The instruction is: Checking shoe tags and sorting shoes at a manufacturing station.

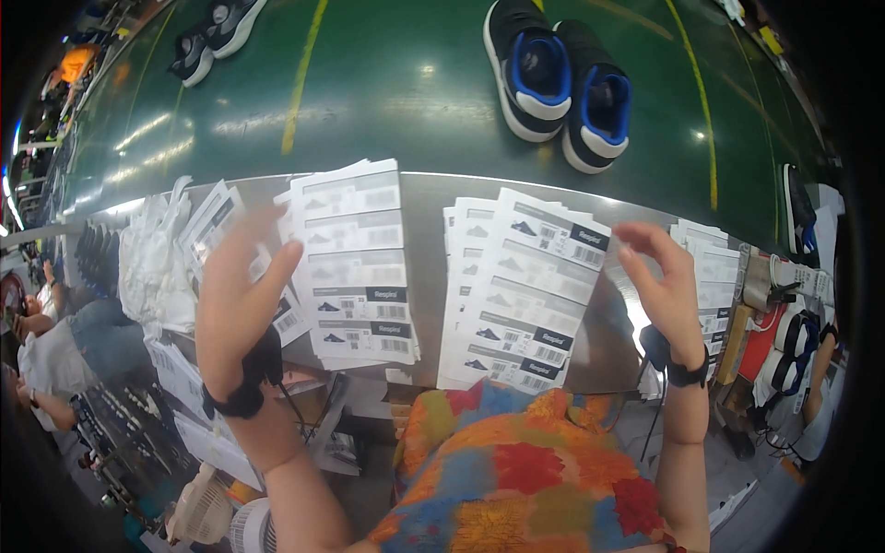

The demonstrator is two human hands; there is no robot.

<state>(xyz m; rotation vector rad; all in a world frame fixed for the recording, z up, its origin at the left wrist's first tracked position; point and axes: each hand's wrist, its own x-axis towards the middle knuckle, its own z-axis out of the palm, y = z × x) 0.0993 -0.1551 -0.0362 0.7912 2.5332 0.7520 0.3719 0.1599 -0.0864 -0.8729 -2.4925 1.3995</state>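
Two stacks of printed shoe label sheets lie side by side on a steel ledge. My left hand (pixel 241 295) is at the left edge of the left stack (pixel 355 230), its thumb apart from its motion-blurred fingers and no sheet seen in its grasp. Slightly fanned, the right stack (pixel 539 276) shows small shoe pictures and bar codes. Beside that stack's upper right edge my right hand (pixel 666 286) is spread, thumb and fingers apart, holding nothing. Both wrists wear dark bands.
Beyond the ledge is a green conveyor belt (pixel 387 92) with yellow lines. It carries black sneakers with blue linings (pixel 530 78) and another dark pair (pixel 217 37). White crumpled paper (pixel 157 263) lies at left, more label sheets (pixel 714 276) at right. Another person (pixel 64 341) works at far left.
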